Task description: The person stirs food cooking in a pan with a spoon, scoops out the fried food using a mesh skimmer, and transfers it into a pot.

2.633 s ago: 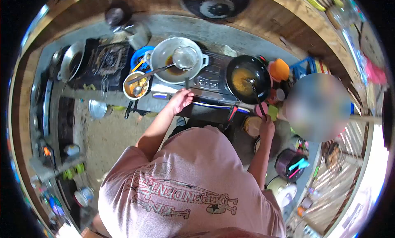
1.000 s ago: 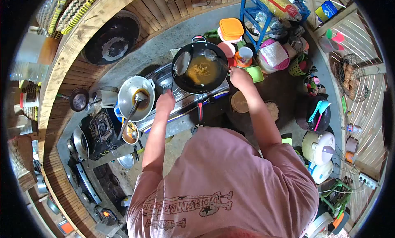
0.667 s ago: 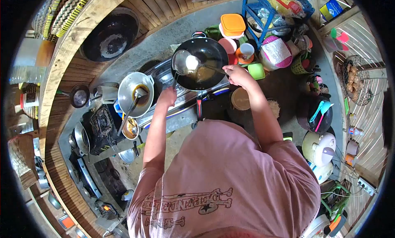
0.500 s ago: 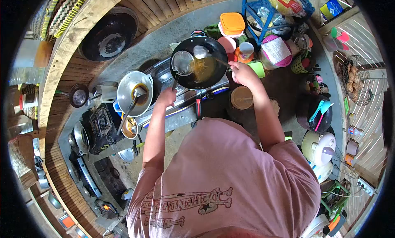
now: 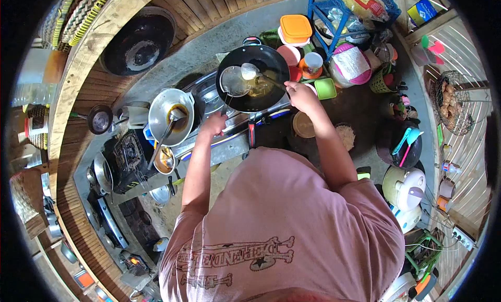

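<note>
A black wok (image 5: 279,67) sits on the stove (image 5: 210,98) with yellowish oil (image 5: 262,88) in its bottom. My left hand (image 5: 214,125) is closed around the handle of a round mesh strainer (image 5: 233,83), which rests low in the wok's left side. From the right, my right hand (image 5: 301,97) grips the handle of a ladle (image 5: 249,70). The ladle's pale, shiny head is beside the strainer's upper right rim, over the oil.
Left of the wok stands a silver pot (image 5: 156,116) with brown liquid and a ladle (image 5: 166,137) in it. Stacked containers, one with an orange lid (image 5: 296,28), stand at the back right. A black-handled pan or wok (image 5: 138,43) hangs on the wall.
The ladle's head has shifted left and down to the strainer's rim. My right hand has moved slightly left and down. The orange clump seen in the oil earlier shows less now.
</note>
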Tool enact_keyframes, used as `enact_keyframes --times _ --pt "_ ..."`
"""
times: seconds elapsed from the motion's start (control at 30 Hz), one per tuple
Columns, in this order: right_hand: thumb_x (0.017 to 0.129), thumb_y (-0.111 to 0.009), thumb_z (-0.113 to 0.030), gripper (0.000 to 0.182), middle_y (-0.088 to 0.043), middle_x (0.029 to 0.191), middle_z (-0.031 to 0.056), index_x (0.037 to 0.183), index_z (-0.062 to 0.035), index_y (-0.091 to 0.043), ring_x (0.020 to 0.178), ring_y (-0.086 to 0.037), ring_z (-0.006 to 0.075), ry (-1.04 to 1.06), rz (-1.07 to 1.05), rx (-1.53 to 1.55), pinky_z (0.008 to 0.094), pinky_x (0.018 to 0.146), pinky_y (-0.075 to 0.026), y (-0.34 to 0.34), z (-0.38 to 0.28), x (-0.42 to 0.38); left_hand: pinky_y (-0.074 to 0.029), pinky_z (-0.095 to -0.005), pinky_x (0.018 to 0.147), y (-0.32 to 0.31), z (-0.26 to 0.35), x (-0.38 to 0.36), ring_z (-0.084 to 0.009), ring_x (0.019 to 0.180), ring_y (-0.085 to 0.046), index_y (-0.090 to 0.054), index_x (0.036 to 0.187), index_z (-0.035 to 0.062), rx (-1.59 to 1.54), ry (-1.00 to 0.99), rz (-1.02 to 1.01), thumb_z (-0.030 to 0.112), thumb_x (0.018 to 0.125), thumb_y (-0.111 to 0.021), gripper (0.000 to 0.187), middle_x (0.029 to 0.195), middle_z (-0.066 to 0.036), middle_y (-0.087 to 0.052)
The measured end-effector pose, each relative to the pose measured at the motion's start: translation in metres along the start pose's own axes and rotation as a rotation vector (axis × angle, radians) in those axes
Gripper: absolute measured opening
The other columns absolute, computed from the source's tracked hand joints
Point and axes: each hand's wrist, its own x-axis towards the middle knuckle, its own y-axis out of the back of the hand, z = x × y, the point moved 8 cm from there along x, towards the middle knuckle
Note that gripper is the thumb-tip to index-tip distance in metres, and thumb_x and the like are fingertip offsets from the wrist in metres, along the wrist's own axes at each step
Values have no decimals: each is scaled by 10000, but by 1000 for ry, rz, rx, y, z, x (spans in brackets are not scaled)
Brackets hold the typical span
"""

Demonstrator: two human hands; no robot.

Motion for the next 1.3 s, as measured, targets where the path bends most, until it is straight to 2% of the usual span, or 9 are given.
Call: enact_keyframes --times 0.23,0.37,0.5,0.57,0.63,0.73,0.87,1.13,1.3 --pt "974 -479 -254 322 -698 912 220 1195 -127 -675 868 -685 387 67 217 -269 501 797 -528 30 -5 -12 -499 -372 474 4 4 -4 -221 490 -590 -596 1188 -38 14 19 26 267 998 -466 382 720 -129 -612" --pt "948 -499 -235 318 -702 900 219 1176 -115 -686 860 -690 381 91 191 -292 500 788 -528 10 6 -6 -504 -392 483 8 14 -13 -234 511 -623 -577 1179 -60 30 -6 51 273 997 -471 394 740 -152 -628" --pt "965 -500 -229 333 -697 1037 217 1211 -81 -669 961 -676 383 175 110 -81 461 868 -518 -12 4 -3 -520 -402 513 11 16 -16 -255 505 -638 -541 1183 -81 76 -5 69 275 995 -484 407 738 -153 -638" --pt "975 -498 -229 334 -685 1095 214 1220 -75 -664 1009 -665 373 65 12 67 447 902 -510 -7 0 -7 -524 -399 520 11 16 -17 -259 494 -635 -530 1188 -84 106 -15 79 277 995 -488 412 726 -145 -638" --pt "974 -499 -226 330 -689 1077 213 1218 -79 -666 994 -670 369 112 84 1 449 893 -513 2 1 -7 -555 -441 647 15 17 -20 -290 525 -672 -549 1125 -80 144 -37 140 250 1000 -421 375 847 -235 -692" --pt "967 -504 -224 326 -700 1024 211 1213 -88 -670 950 -683 359 120 174 -101 461 865 -522 9 13 3 -567 -453 689 21 20 -21 -308 555 -687 -552 1128 -82 269 -42 183 233 1000 -413 368 866 -263 -695" --pt "970 -496 -238 330 -698 1026 216 1204 -86 -673 956 -680 371 38 186 -212 469 865 -523 8 14 9 -572 -456 705 24 23 -24 -316 568 -692 -558 1127 -81 302 -45 212 233 1003 -400 372 851 -262 -695" --pt "985 -501 -219 356 -671 1178 215 1231 -2 -640 1120 -639 351 26 -29 186 391 978 -479 -17 9 13 -563 -462 743 17 21 -24 -323 605 -701 -542 1177 -76 297 -53 205 234 1004 -397 383 795 -246 -696" --pt "989 -481 -259 351 -680 1138 205 1222 -66 -657 1057 -652 365 92 148 -34 436 943 -496 12 17 8 -561 -466 734 15 11 -21 -327 596 -697 -519 1219 -60 275 -45 194 240 1008 -392 388 806 -241 -699"
